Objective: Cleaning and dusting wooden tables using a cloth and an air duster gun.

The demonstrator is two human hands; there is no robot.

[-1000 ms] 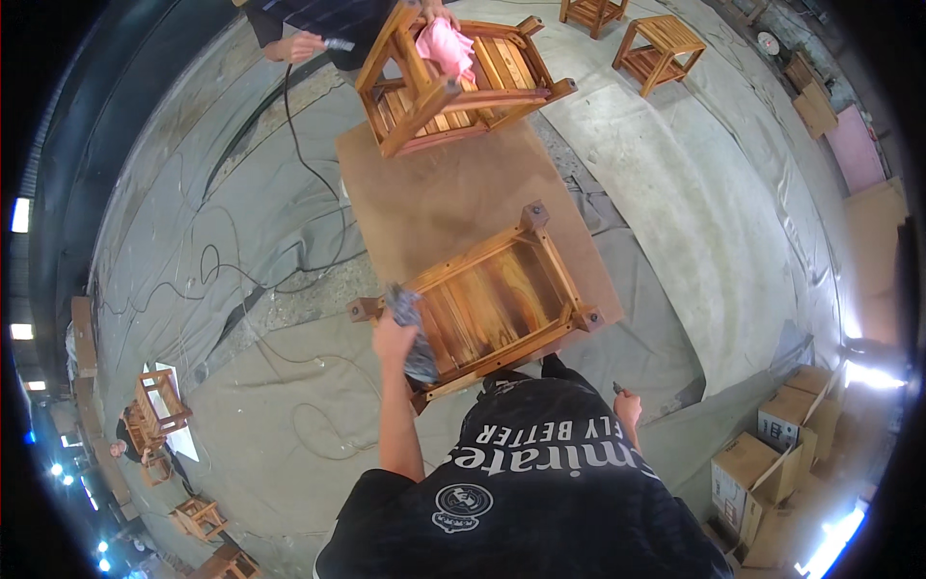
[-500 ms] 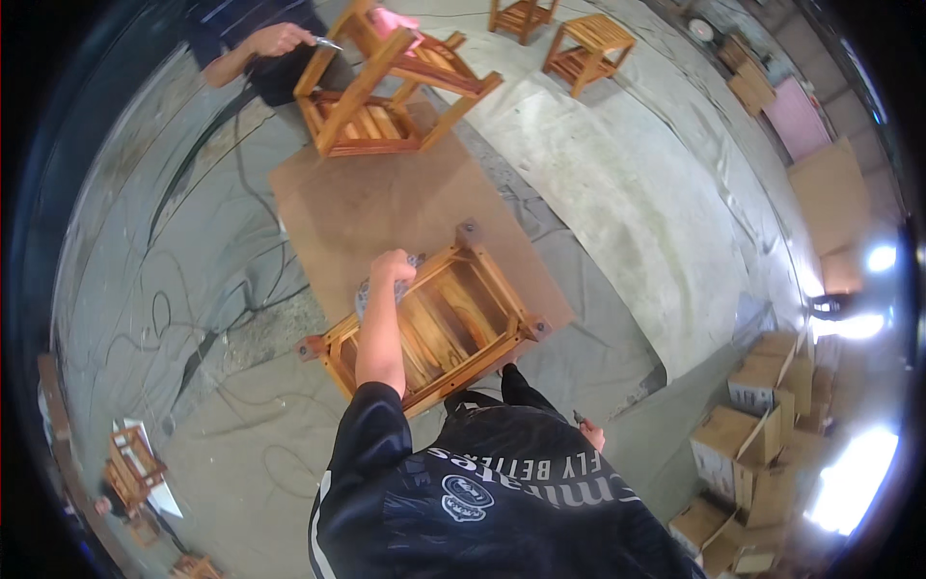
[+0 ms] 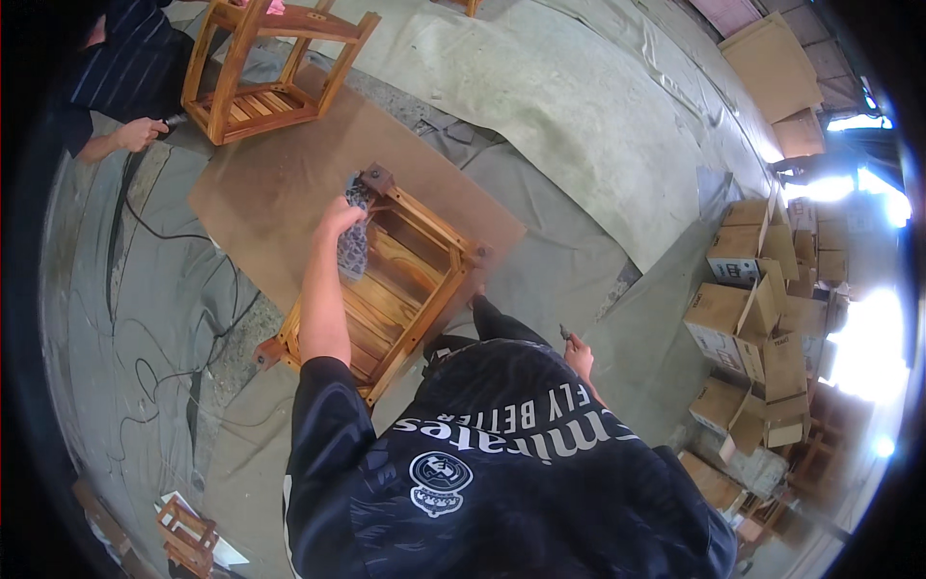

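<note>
A slatted wooden stool [image 3: 424,309] stands in front of me, its leg ends at the corners pointing up toward me. My left hand [image 3: 338,218] is closed on a grey patterned rag [image 3: 354,249], which lies against the stool's far left side near a corner leg. Down by my right side, my right hand [image 3: 579,355] is closed around a small greyish tool [image 3: 565,332], too small to name. Part of the stool is hidden behind my left forearm.
A brown board [image 3: 260,183] lies under the stool. At far left, a co-worker's hand [image 3: 143,133] holds a tool beside a wooden frame with a slatted shelf [image 3: 260,111]. Cables cross the sheeted floor at left. Open cardboard boxes [image 3: 728,328] pile up at right.
My left hand and the rag have slid along the stool's far side toward its far corner. The view has shifted, and the co-worker's hand is now lower beside the frame.
</note>
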